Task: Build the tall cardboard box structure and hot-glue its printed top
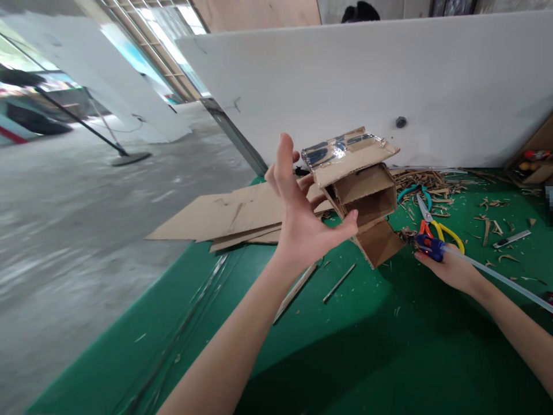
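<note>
My left hand point(302, 219) is raised over the green table point(345, 346) and grips a small cardboard model point(360, 196) from its left side, thumb under it and fingers behind. The model has box-like compartments and a flat top piece with shiny tape or glue on it. My right hand point(449, 268) is closed on a blue glue gun point(432, 246) with a long clear glue stick point(496, 276) running back over my wrist. The gun's tip sits right at the model's lower right corner.
Flat cardboard sheets point(224, 216) lie at the table's left edge. Scissors with yellow and orange handles point(436, 225), teal-handled pliers point(415, 191), a utility knife point(512, 238), metal strips point(339, 282) and several cardboard scraps lie about. A white panel point(389, 75) stands behind the table.
</note>
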A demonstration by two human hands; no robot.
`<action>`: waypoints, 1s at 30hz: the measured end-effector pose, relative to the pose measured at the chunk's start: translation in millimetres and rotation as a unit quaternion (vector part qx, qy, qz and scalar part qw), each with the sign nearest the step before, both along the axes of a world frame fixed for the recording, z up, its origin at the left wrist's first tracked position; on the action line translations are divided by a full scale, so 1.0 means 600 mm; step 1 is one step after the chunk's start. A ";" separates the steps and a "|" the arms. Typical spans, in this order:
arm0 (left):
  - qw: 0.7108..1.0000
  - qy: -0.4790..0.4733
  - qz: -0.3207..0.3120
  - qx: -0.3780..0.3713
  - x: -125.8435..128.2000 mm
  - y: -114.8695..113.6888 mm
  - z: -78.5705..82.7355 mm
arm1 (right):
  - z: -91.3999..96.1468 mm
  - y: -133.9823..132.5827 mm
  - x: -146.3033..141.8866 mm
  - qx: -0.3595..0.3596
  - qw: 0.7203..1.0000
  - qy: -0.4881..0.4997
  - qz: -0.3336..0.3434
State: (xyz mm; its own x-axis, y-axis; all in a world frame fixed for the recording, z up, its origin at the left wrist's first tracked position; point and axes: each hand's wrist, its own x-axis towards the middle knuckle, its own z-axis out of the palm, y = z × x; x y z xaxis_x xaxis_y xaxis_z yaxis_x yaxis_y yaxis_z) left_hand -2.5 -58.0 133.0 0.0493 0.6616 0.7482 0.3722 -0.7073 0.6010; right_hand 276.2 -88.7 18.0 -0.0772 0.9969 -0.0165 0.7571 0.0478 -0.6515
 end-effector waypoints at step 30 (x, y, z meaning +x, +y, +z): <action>0.998 0.038 -0.014 0.038 -0.002 0.002 0.000 | 0.009 0.002 -0.006 -0.025 1.000 -0.013 0.012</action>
State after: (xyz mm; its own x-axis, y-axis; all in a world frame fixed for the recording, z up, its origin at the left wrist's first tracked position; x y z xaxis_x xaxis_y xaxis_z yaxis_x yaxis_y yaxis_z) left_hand -4.0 -56.7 132.7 0.1254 0.6009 0.7894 0.3944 -0.7603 0.5161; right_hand 272.7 -87.7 23.5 -0.1009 0.9926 -0.0678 0.7732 0.0353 -0.6332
